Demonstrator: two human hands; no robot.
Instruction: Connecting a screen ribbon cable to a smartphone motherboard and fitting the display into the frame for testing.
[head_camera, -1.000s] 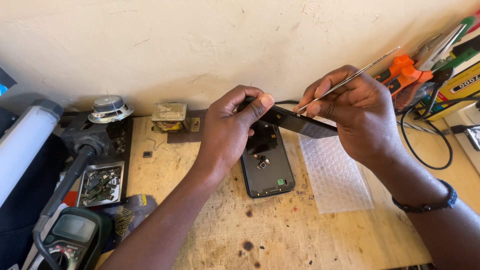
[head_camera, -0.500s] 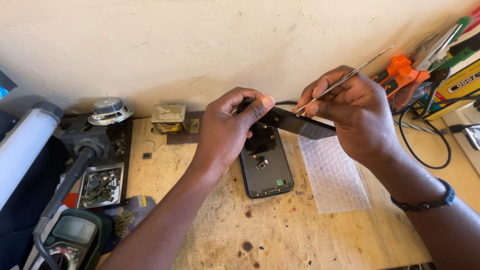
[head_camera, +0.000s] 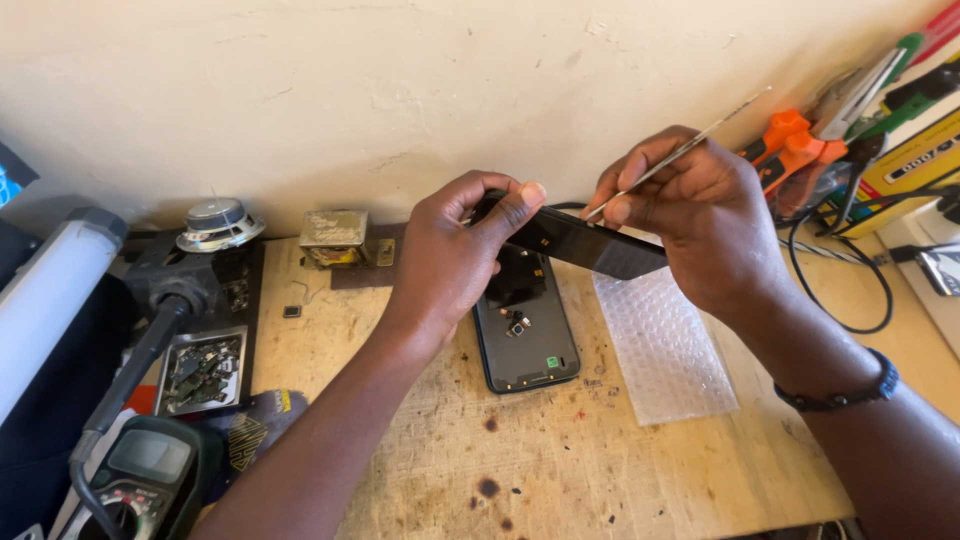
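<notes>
Fingers (head_camera: 520, 205) pinch black panel (head_camera: 590, 245); yellow box (head_camera: 905, 165), perhaps labelled, far right.

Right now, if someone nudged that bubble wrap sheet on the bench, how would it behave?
The bubble wrap would probably slide or lift easily; it looks thin and light. It is likely floppy, lying flat on the wooden bench. Nothing weighs it down, since the right hand hovers above it.

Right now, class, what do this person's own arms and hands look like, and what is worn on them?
Both forearms are bare, with no sleeves or gloves in view. The left hand wears nothing. The right hand has a dark beaded wristband around its wrist. No rings show.
</notes>
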